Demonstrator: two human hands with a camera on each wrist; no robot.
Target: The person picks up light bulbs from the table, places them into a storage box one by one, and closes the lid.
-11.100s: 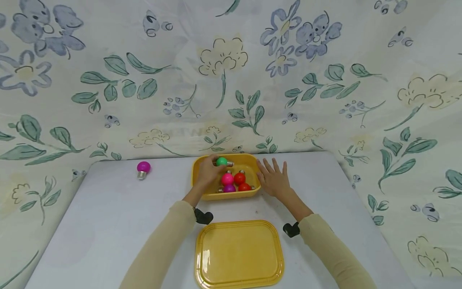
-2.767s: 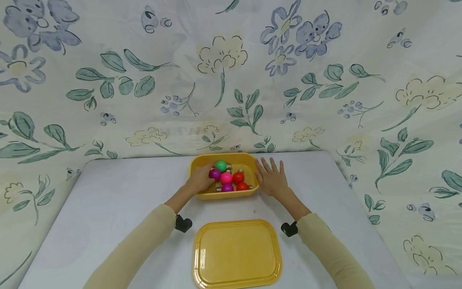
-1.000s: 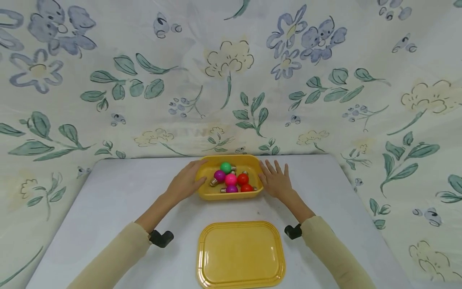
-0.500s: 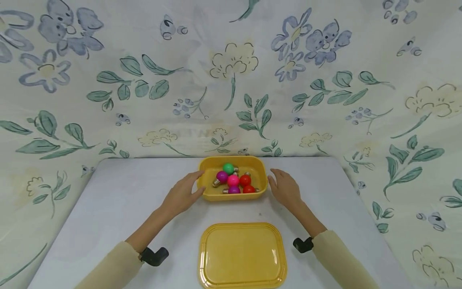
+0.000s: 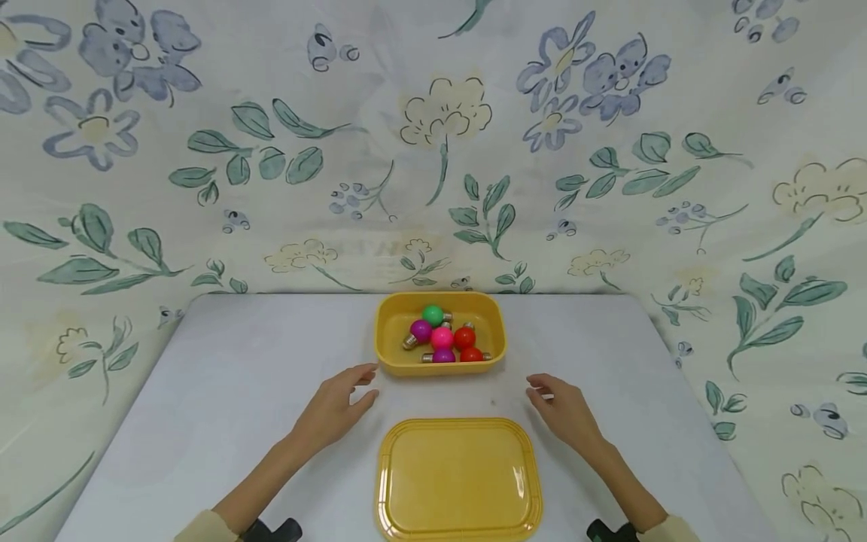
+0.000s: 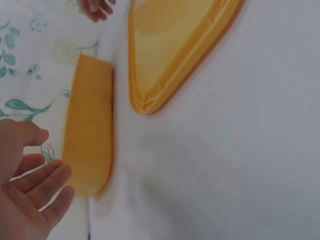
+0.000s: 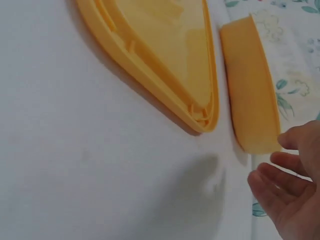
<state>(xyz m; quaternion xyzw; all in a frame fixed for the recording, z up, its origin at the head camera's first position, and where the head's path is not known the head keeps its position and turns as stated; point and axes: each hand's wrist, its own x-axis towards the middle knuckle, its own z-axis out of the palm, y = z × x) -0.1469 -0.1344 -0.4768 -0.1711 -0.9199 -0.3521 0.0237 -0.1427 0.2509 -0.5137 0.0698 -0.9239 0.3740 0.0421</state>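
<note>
Both hands hover over the white table, relaxed and holding nothing. The left hand [image 5: 332, 406] is just in front of the left end of a yellow plastic box [image 5: 439, 370]. My right hand [image 5: 565, 410] lies right of the gap between the box and a flat yellow lid [image 5: 457, 478]. Inside the box sit several coloured light bulbs: a green bulb [image 5: 433, 315], a pink bulb [image 5: 442, 338], two purple ones and two red ones. In the left wrist view, loosely bent fingers [image 6: 47, 185] appear beside the box wall [image 6: 90, 120]; the right wrist view mirrors this.
The white table [image 5: 223, 376] ends at a floral cloth [image 5: 433, 150] hanging behind it, and the box stands close to that back edge. Dark wrist cameras [image 5: 272, 531] are strapped at both cuffs.
Earlier, the left hand set the green bulb, then the purple bulb from the table, in the box. Both hands have since drawn back from its sides toward the lid.
</note>
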